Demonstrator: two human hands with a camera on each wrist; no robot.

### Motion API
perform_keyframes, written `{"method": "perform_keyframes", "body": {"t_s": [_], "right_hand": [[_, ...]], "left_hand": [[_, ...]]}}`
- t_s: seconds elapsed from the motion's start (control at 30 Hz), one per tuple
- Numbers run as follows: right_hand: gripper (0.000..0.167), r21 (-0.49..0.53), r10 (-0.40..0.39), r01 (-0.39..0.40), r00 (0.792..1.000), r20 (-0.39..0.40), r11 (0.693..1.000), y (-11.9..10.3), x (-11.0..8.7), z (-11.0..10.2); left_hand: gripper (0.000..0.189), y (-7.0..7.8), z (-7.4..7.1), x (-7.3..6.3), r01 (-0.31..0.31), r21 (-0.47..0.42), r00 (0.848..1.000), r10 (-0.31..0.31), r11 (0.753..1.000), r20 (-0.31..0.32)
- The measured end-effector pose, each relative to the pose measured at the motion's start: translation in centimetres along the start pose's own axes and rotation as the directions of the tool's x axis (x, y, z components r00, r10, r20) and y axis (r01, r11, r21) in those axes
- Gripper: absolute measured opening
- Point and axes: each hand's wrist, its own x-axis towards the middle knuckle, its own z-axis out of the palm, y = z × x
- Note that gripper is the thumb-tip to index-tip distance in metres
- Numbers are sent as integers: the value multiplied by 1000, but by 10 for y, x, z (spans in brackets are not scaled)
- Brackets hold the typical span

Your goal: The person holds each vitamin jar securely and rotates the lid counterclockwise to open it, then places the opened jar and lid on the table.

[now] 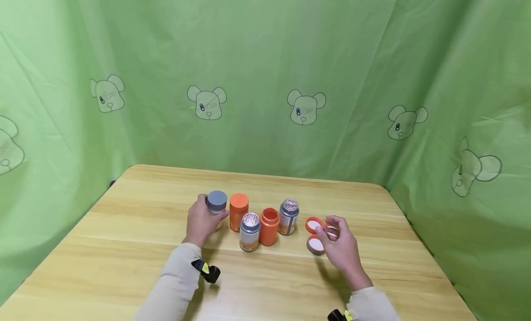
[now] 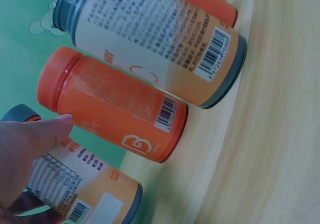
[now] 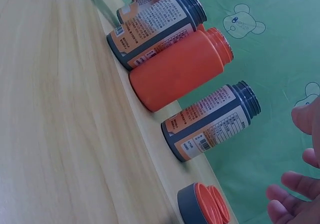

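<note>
My left hand [image 1: 203,222] grips a grey-capped bottle [image 2: 95,184] near its cap, thumb on the near side. Beside it stands an orange bottle [image 1: 238,210] with its orange cap on. Further right are a capless grey bottle with a foil-like top [image 1: 250,233], a capless orange bottle [image 1: 269,228] and another foil-topped grey bottle [image 1: 288,217]. My right hand [image 1: 342,247] hovers over the caps with loosely bent, spread fingers. An orange cap [image 1: 313,225] and a grey cap with an orange inner rim [image 1: 315,245] lie inside up. A pale patch shows between the right fingers.
The bottles stand close together on a wood-grain table [image 1: 137,219]. A green curtain [image 1: 257,146] with bear-head prints hangs behind the table and along both sides. Each sleeve carries a black wrist camera, the left one [image 1: 211,273] below the cuff.
</note>
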Motion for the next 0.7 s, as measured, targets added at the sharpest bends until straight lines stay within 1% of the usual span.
{"method": "perform_keyframes", "body": {"t_s": [0.13,0.27,0.37,0.53,0.7], "right_hand": [[46,26,13,-13,1000,8,1000,-3,0,2],[46,47,12,-13,1000,11,999,-5,-1,3],[45,51,-1,0,1000,9,999,-7,-1,4],[44,74,-31,31,1000,4,997,-11,-1,7],[44,90,-42,40,999,13,995,-18,-4,10]], "left_hand": [[71,6,-7,-4,-33,-25,998,32,999,-49],[71,14,-13,-9,-57,-51,996,54,997,-70],[71,22,-17,-11,-80,-72,994,74,994,-74],[70,40,-23,-17,-132,-102,990,127,986,-56],[70,54,-21,-26,-167,-134,986,165,977,-23]]}}
